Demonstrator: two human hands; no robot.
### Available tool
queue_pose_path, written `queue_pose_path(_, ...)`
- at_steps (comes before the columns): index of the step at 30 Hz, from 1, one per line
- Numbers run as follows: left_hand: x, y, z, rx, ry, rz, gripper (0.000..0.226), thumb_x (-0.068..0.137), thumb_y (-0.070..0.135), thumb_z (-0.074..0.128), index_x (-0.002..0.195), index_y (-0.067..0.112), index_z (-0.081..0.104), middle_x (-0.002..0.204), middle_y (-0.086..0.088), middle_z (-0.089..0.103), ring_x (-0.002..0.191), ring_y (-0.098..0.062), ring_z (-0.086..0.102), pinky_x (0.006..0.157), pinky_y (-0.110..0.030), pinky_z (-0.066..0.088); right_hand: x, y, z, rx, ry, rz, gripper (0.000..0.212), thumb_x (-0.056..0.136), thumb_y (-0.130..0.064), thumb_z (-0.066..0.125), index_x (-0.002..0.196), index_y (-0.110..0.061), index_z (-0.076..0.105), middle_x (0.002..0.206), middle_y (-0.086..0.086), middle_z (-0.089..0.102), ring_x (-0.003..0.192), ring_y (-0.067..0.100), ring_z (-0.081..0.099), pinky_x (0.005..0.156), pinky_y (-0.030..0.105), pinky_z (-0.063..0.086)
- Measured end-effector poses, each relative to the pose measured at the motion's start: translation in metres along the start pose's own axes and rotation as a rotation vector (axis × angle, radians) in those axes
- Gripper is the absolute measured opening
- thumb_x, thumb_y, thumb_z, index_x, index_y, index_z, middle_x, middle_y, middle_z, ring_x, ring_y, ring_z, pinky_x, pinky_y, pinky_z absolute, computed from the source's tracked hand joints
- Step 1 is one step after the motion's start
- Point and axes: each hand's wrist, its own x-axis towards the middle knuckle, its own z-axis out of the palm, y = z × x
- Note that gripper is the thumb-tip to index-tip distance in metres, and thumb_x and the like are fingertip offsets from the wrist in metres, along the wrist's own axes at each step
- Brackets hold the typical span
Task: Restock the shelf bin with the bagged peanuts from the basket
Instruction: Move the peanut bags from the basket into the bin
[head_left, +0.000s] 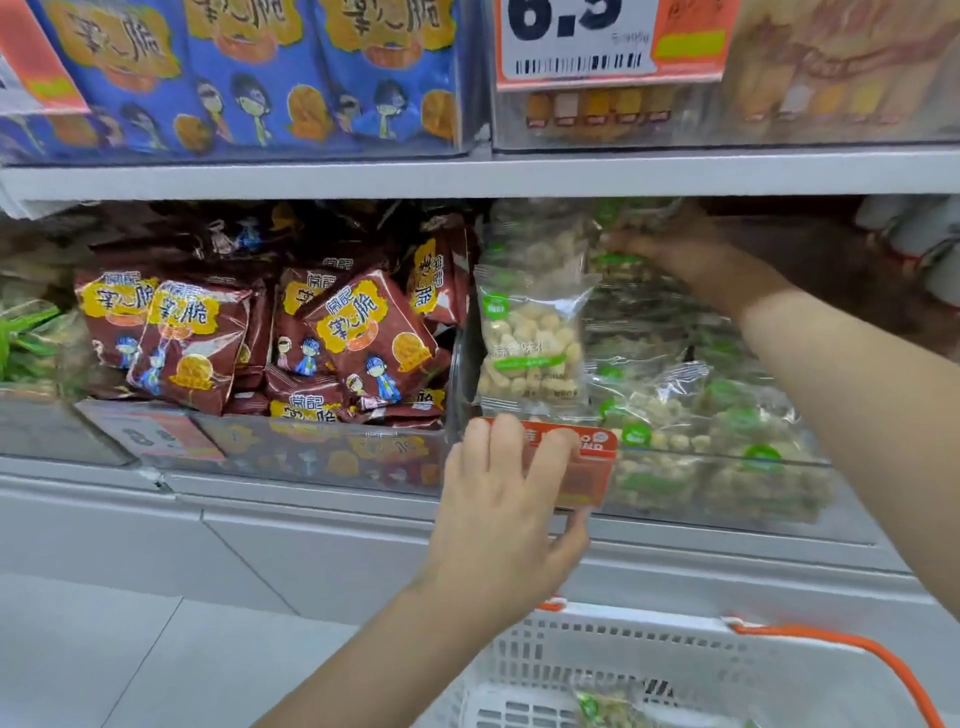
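Note:
The clear shelf bin (852, 512) on the lower shelf holds several transparent bags of peanuts with green labels; one bag (530, 348) stands upright at its left wall. My right hand (691, 254) reaches deep into the top of the bin and grips a blurred peanut bag (628, 223) just under the shelf above. My left hand (498, 514) holds the bin's front rim, with fingers over the orange price tag (592, 467) and the thumb beneath it. Below stands the white basket (571, 639), with one peanut bag (608, 709) visible inside.
The neighbouring bin to the left is packed with dark red snack bags (218, 338). Blue snack bags (249, 78) and a large price sign (576, 36) fill the upper shelf (467, 174). The basket's orange handle (857, 649) arcs at the lower right.

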Motion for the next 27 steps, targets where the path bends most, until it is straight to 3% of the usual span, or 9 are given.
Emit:
queue_pose_path(3, -0.002, 0.0, 0.001, 0.008, 0.017, 0.001, 0.042, 0.071, 0.042, 0.056, 0.104, 0.018, 0.043, 0.087, -0.009, 0.047, 0.08, -0.028, 0.041, 0.066, -0.039, 0.046, -0.006, -0.009, -0.001, -0.057, -0.014, -0.004, 0.098, 0.058, -0.054, 0.084, 0.134, -0.008, 0.044, 0.131, 0.002, 0.053, 0.12, 0.02, 0.052, 0.096, 0.025, 0.043)
queue_pose_path(6, -0.002, 0.002, 0.001, 0.002, 0.027, -0.005, 0.042, 0.071, 0.042, 0.056, 0.103, 0.018, 0.043, 0.086, -0.009, 0.046, 0.08, -0.027, 0.038, 0.065, -0.039, 0.046, -0.013, -0.011, -0.009, -0.123, -0.08, -0.019, 0.083, 0.07, -0.046, 0.078, 0.136, -0.009, 0.042, 0.121, -0.004, 0.05, 0.114, 0.011, 0.048, 0.086, 0.018, 0.037)
queue_pose_path(9, -0.001, 0.003, 0.002, 0.003, 0.035, -0.019, 0.041, 0.07, 0.042, 0.055, 0.102, 0.017, 0.044, 0.085, -0.009, 0.046, 0.08, -0.026, 0.037, 0.064, -0.039, 0.046, -0.022, -0.004, -0.015, -0.115, -0.127, -0.026, 0.088, 0.078, -0.045, 0.072, 0.146, -0.009, 0.028, 0.138, -0.007, 0.041, 0.128, 0.011, 0.038, 0.091, 0.016, 0.029)
queue_pose_path(12, -0.001, 0.003, 0.003, 0.006, 0.038, -0.023, 0.041, 0.07, 0.041, 0.055, 0.102, 0.017, 0.045, 0.086, -0.009, 0.046, 0.081, -0.027, 0.038, 0.064, -0.04, 0.046, -0.025, 0.0, -0.016, -0.111, -0.106, 0.014, 0.106, 0.068, -0.059, 0.074, 0.148, -0.011, 0.024, 0.15, 0.002, 0.037, 0.136, 0.02, 0.037, 0.101, 0.022, 0.029)
queue_pose_path(16, -0.001, 0.003, 0.004, 0.015, 0.046, -0.011, 0.04, 0.07, 0.041, 0.055, 0.102, 0.017, 0.045, 0.086, -0.009, 0.046, 0.081, -0.027, 0.038, 0.065, -0.039, 0.045, -0.016, 0.02, -0.014, -0.049, -0.099, 0.011, 0.13, 0.036, -0.075, 0.082, 0.145, -0.02, 0.035, 0.137, -0.008, 0.054, 0.127, 0.012, 0.05, 0.108, 0.03, 0.038)
queue_pose_path(19, -0.001, 0.003, 0.004, 0.023, 0.045, -0.012, 0.041, 0.07, 0.041, 0.055, 0.102, 0.017, 0.044, 0.086, -0.009, 0.045, 0.08, -0.027, 0.037, 0.064, -0.039, 0.045, -0.03, 0.013, -0.009, 0.012, 0.05, -0.03, 0.1, 0.06, -0.046, 0.087, 0.138, -0.012, 0.035, 0.126, -0.005, 0.054, 0.115, 0.01, 0.052, 0.1, 0.022, 0.041)
queue_pose_path(22, -0.001, 0.003, 0.004, 0.031, 0.046, -0.011, 0.041, 0.07, 0.041, 0.054, 0.102, 0.017, 0.044, 0.087, -0.009, 0.046, 0.081, -0.027, 0.037, 0.063, -0.038, 0.045, -0.03, 0.012, -0.009, 0.017, 0.254, -0.125, 0.072, 0.074, -0.023, 0.081, 0.129, -0.004, 0.038, 0.111, 0.001, 0.05, 0.096, 0.009, 0.051, 0.076, 0.006, 0.043)
queue_pose_path(25, -0.001, 0.003, 0.005, 0.031, 0.049, -0.016, 0.04, 0.07, 0.04, 0.052, 0.102, 0.017, 0.044, 0.087, -0.01, 0.046, 0.081, -0.027, 0.037, 0.062, -0.037, 0.045, -0.028, 0.011, -0.006, -0.053, 0.317, -0.167, 0.054, 0.078, -0.024, 0.078, 0.117, -0.006, 0.044, 0.097, -0.003, 0.05, 0.091, 0.011, 0.05, 0.078, 0.018, 0.045)
queue_pose_path(27, -0.001, 0.003, 0.005, 0.037, 0.053, -0.018, 0.039, 0.07, 0.04, 0.051, 0.101, 0.017, 0.043, 0.086, -0.009, 0.046, 0.08, -0.026, 0.036, 0.061, -0.036, 0.044, -0.025, 0.013, -0.003, -0.142, 0.25, -0.177, 0.048, 0.081, -0.028, 0.075, 0.112, -0.011, 0.042, 0.094, -0.002, 0.05, 0.092, 0.015, 0.049, 0.078, 0.025, 0.042)
